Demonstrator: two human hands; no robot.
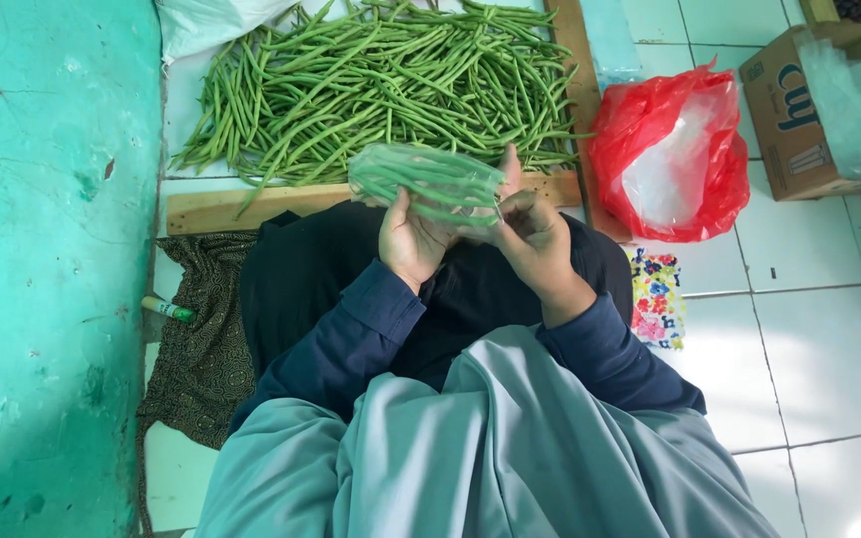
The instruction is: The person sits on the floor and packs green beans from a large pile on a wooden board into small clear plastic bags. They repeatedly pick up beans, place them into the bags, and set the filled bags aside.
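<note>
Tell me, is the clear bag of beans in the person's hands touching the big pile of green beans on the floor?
Cannot tell. In the head view the clear bag of beans overlaps the near edge of the pile of green beans, so any gap or contact is hidden.

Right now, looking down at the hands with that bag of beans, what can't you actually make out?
All from the head view:
- Left hand fingers: hidden behind the clear bag of beans.
- Right hand fingertips: curled under the bag; the grip cannot be judged.
- Bean count in the bag: blurred by the plastic.
- Pile of beans: cut off by the top edge.
- Cardboard box: contents veiled by plastic, cut off at the right edge.
- Red bag: inside not visible.
</note>
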